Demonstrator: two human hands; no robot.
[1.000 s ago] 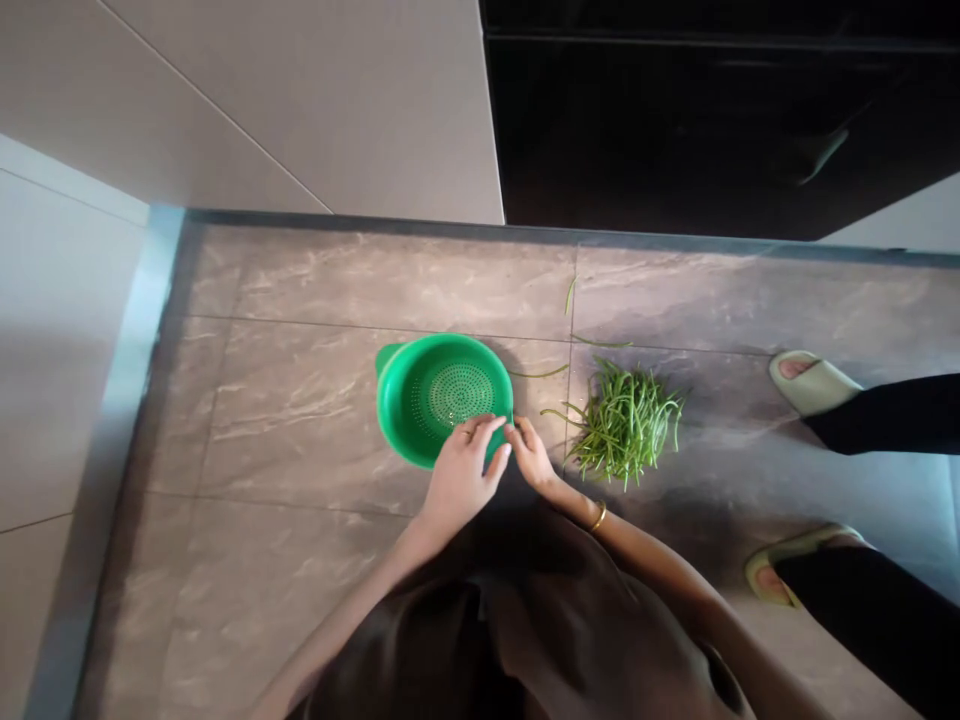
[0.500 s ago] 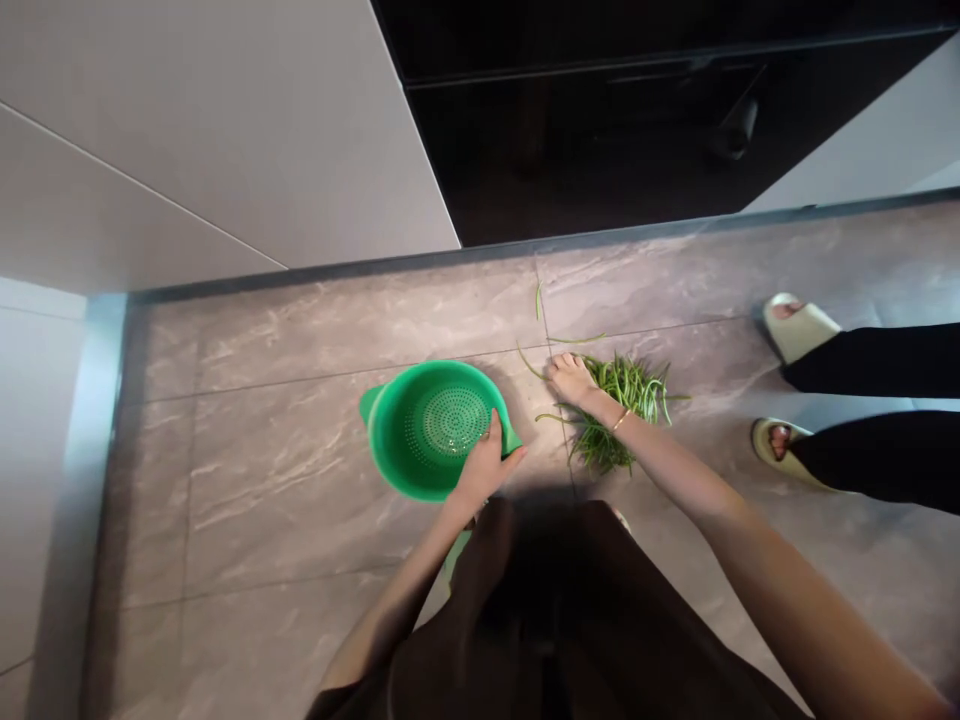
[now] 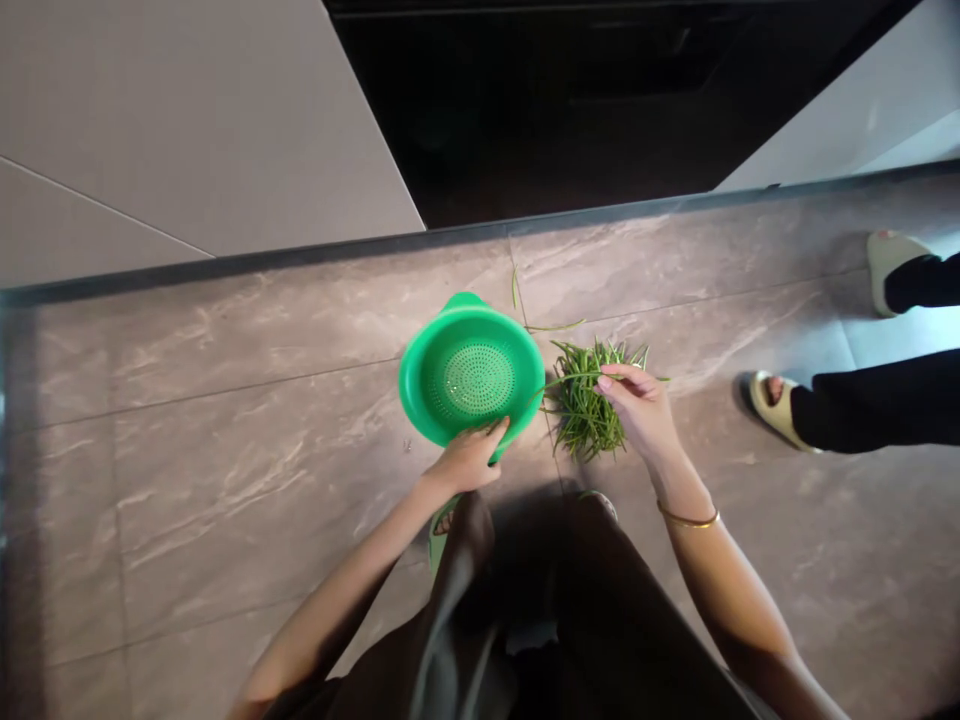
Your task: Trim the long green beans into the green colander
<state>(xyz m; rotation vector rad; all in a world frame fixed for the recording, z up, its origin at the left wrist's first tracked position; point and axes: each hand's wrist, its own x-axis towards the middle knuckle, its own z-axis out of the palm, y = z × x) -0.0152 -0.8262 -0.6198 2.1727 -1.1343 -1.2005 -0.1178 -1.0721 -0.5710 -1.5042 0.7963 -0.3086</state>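
Observation:
My left hand [image 3: 469,455] grips the near rim of a green colander [image 3: 412,375], thumb and fingers closed over its handle. The colander is tilted slightly, with a perforated bottom and a few water drops inside. In my right hand [image 3: 636,400] a long, thin green vegetable stalk [image 3: 574,379] is pinched between thumb and fingers. One end of that stalk points left toward the colander's right rim. Below my right hand lies a pile of green vegetable stalks [image 3: 589,415] on the floor, partly hidden by the hand.
Two loose stalks lie on the tiled floor [image 3: 262,450] beyond the pile. Pale cabinets [image 3: 210,120] and a black appliance front [image 3: 555,110] border the far side. At right stands another person in dark trousers and pale slippers [image 3: 780,410]. My own feet are close below the colander.
My right hand has risen from the pile's left edge and moved right, now with a stalk. My left hand has turned the colander and brought it nearer the pile.

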